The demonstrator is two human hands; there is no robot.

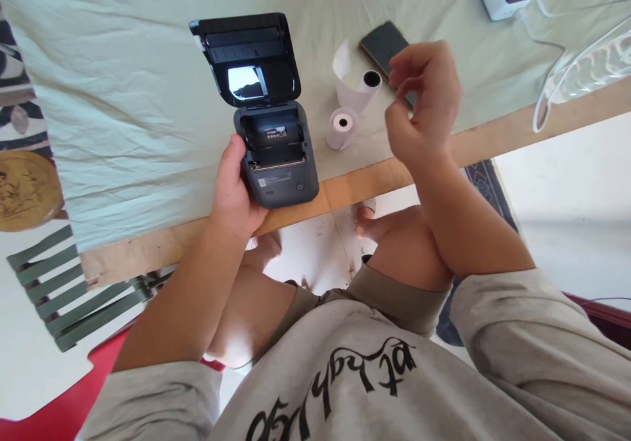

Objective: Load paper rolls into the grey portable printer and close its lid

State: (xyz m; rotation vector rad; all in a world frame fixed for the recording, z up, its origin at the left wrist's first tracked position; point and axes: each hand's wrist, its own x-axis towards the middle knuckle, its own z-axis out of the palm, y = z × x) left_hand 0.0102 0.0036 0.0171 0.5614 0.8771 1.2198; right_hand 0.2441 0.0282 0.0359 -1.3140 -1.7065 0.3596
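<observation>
The left hand [236, 194] grips a black label printer [279, 152] above the edge of the cloth-covered desk [148, 132], its lid up and a power symbol on one button; its small label is unreadable. The right hand [424, 102], partly curled and holding nothing visible, hovers over a smartphone [384, 45], near two white paper rolls [341, 129]. Shirt lettering includes "pt".
</observation>
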